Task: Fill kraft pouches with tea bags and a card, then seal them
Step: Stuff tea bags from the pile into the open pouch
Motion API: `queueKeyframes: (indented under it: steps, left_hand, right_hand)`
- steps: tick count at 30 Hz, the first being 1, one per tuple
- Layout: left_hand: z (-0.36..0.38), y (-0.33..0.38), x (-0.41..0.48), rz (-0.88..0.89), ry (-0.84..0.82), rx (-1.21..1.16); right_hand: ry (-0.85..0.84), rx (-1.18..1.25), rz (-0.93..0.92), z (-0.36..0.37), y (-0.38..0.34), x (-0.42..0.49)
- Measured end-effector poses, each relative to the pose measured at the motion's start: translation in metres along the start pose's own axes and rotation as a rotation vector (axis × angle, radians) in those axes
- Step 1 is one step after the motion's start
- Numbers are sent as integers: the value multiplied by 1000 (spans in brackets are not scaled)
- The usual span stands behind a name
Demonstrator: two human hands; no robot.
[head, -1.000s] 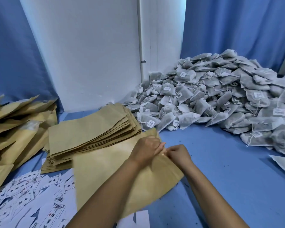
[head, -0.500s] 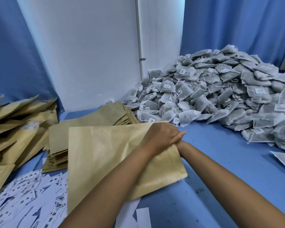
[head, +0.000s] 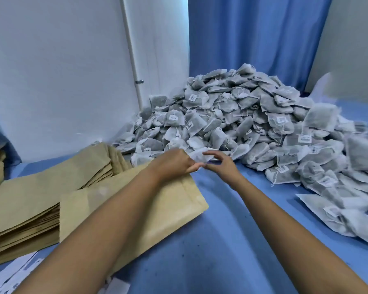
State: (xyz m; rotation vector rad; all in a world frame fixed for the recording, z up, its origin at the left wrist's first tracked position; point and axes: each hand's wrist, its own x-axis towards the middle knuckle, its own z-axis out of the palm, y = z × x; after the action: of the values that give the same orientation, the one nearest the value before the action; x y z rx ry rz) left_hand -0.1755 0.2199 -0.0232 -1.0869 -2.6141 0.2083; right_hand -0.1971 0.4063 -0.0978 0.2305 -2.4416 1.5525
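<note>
No legible txt; tea bags (head: 253,124) carry white barcode labels (head: 304,138), print too small to read.

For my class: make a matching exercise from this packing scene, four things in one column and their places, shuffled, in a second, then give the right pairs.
Things:
1. kraft pouch
2. tea bag pile
3. stack of empty pouches
4. printed cards

Places:
A. bottom left corner
B. under the left hand, held at its top edge
C. heaped at the back, by the blue curtain
D. left of the held pouch

Pairs: 1-B, 2-C, 3-D, 4-A
</note>
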Motion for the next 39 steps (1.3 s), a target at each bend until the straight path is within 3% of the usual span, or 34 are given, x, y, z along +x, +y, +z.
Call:
queueKeyframes:
  steps: [3,5,10,13,16,19,23,25,27,28,30,33,36,39]
  left_hand:
    - [11,9,31,-33,-10,-58]
    - [19,16,50,-8,-8,-31]
    - [41,21,84,-5,18,42]
    - [54,16,97,19,51,24]
    - [63,8,101,31,56,-21]
    - [68,0,102,-1,48,-31]
    - [70,-2,102,-26,103,-44]
    - [71,-1,101,-37,105,-74]
    - [70,1,99,-38,86,-76]
    - [70,3,98,-39,81,-72]
    - [68,7,98,-40,83,-66]
    - [65,11,99,-41,91,-89]
    - [63,9,99,-58,110,-119]
    - [61,2,96,-90,132,-158]
  right_hand:
    - [235,-432,163,-48,35,20]
    - [259,-640,343,-90,62,36]
    - [190,-681,556,-144,117,76]
    - [83,-702,512,-136,134,101]
    - [53,-517,452,-112,137,114]
    - [16,-536,306,-78,125,103]
    - [-266,-493,40,-32,99,67]
    - [-108,-603,-18,-39,95,58]
    - [313,-852,9,-71,96,60]
    - [484,-902,68,-95,100,62]
    - [590,-872,284,-148,112,66]
    - [428,-846,579,-191,142,71]
    - [217,-963,576,-188,161,81]
    - [141,-1040,553,-171,157,92]
